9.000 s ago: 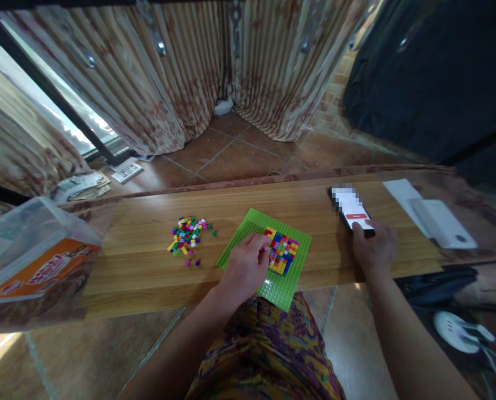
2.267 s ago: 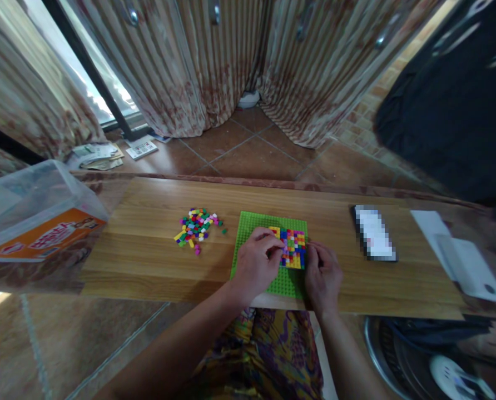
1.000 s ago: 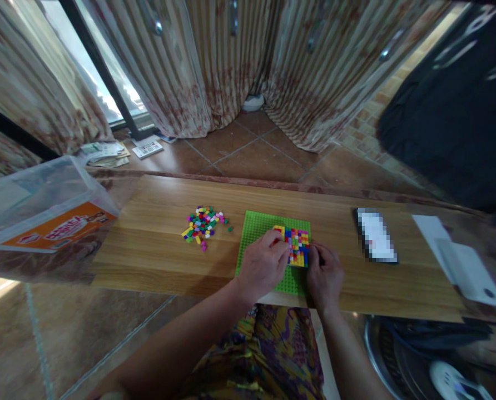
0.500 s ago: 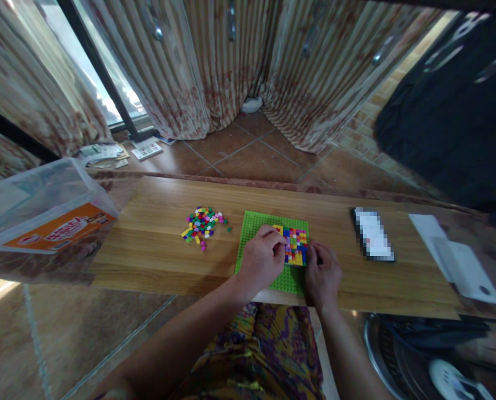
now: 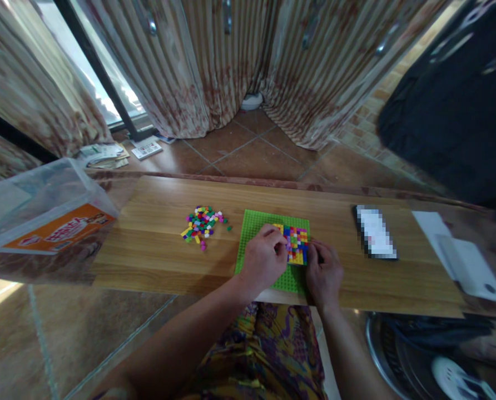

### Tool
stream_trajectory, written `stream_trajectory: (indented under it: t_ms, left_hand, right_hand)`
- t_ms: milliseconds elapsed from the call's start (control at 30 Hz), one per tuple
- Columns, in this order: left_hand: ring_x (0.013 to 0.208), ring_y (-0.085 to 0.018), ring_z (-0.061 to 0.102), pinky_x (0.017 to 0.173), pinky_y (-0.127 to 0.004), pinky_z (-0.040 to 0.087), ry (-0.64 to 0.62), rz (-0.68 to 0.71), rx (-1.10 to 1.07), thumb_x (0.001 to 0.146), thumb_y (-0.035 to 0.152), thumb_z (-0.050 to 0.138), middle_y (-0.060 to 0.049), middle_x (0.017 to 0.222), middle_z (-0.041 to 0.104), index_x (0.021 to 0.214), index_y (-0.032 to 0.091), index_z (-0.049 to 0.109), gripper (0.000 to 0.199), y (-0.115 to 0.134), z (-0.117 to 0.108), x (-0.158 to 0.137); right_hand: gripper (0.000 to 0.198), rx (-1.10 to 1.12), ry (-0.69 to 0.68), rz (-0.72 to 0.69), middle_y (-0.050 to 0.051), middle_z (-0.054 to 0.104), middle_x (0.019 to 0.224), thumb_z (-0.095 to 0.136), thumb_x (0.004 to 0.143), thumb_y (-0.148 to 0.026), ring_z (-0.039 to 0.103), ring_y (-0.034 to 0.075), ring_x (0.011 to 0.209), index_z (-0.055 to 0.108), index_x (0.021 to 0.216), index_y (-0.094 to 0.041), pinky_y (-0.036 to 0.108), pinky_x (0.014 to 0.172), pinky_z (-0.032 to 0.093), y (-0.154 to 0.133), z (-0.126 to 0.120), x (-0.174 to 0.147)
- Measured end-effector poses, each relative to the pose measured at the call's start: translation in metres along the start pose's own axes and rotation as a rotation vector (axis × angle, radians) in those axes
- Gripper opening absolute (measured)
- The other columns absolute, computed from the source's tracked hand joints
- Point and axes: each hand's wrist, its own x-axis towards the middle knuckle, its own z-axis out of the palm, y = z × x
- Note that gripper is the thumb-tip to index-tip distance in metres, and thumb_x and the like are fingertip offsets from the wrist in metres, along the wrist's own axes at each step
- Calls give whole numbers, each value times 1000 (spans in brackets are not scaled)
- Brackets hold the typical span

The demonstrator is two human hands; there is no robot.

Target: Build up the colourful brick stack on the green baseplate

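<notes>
A green studded baseplate [image 5: 254,219] lies on the wooden board in front of me. Many small coloured bricks [image 5: 298,244] form a dense patch on its right half. My left hand [image 5: 265,254] rests over the left part of that patch, its fingers curled and pinched together; whatever is between the fingertips is hidden. At the plate's right edge, my right hand [image 5: 325,272] is closed, thumb and fingertips against the side of the patch. A loose pile of small bricks [image 5: 204,224] lies on the board, left of the plate.
A clear plastic bin [image 5: 51,205] with an orange label stands at the left end of the wooden board [image 5: 148,233]. To the right lie a phone [image 5: 375,232] and white flat pieces [image 5: 469,266]. Curtains [image 5: 214,72] hang beyond the board.
My left hand has shifted very slightly over the brick patch, its fingers still pinched. My right hand stays at the plate's right edge. The view has moved a little.
</notes>
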Motion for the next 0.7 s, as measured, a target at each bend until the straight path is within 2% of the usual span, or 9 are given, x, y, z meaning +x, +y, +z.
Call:
stream_trajectory:
  t_ms: [300,433,567,700]
  left_hand:
    - [87,-15,66,81,-27,55,-6,21,9,87,6,56,-5,95,67,82,18,67,17,-2,1,-2]
    - [95,-16,68,87,-28,57,12,67,1,93,10,54,-6,103,69,94,19,70,18,-4,-4,-8]
    - [103,-16,69,92,-28,57,16,59,48,94,13,54,-8,111,69,105,20,70,20,-9,-31,-26]
    - [90,-15,70,77,-25,57,38,-60,215,92,12,53,-8,104,71,101,19,70,21,-32,-79,-51]
  right_hand:
    - [39,-7,-8,-11,12,74,96,51,98,-48,66,24,92,75,90,-17,40,88,52,3,0,0]
    - [42,-14,-18,-12,13,74,97,51,98,-50,66,24,92,75,91,-17,40,87,51,5,0,0]
    - [44,-10,-12,-4,13,74,97,51,97,-53,66,25,92,76,90,-17,40,87,51,5,0,-1]
    - [42,2,-5,-8,13,74,96,52,96,-51,66,25,92,76,90,-17,41,87,50,6,0,-2]
